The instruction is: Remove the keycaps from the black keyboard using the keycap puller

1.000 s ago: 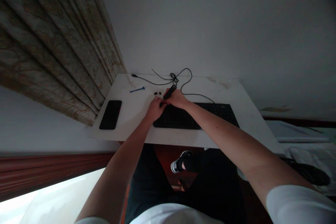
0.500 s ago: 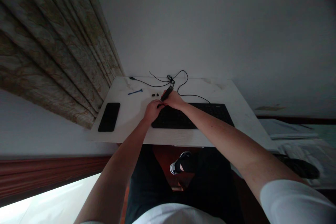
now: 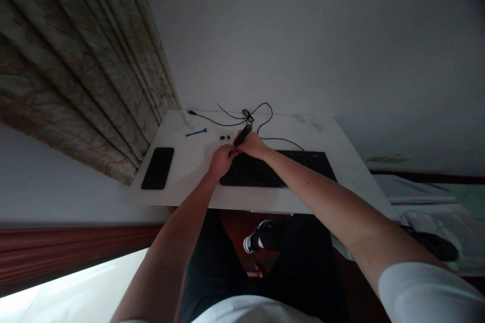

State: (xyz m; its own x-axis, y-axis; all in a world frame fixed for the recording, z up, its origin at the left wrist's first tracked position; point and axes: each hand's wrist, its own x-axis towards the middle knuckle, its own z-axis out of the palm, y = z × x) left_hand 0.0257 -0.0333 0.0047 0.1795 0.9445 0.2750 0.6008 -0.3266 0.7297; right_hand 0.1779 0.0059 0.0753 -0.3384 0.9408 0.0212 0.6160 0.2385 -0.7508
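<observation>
A black wired keyboard (image 3: pixel 261 174) lies on the white table, partly covered by my hands and right forearm. My right hand (image 3: pixel 254 145) is closed around a thick black pen-shaped tool (image 3: pixel 243 135), held at a slant with its lower end pointing down to the left. That end meets the fingertips of my left hand (image 3: pixel 221 160) over the keyboard's upper left corner. The left fingers are pinched together; whatever small dark thing they hold is too small to name. Just beyond the hands, small black pieces (image 3: pixel 225 137), perhaps keycaps, rest on the table.
A blue double-ended stick (image 3: pixel 196 132) lies at the back left of the table (image 3: pixel 189 181). Near the left edge is a black phone (image 3: pixel 157 168). The keyboard's tied cable (image 3: pixel 248 116) runs along the back by the wall. A patterned curtain (image 3: pixel 94 60) hangs at the left.
The whole view has shifted very slightly. Both hands and the black tool keep nearly the same position over the keyboard corner.
</observation>
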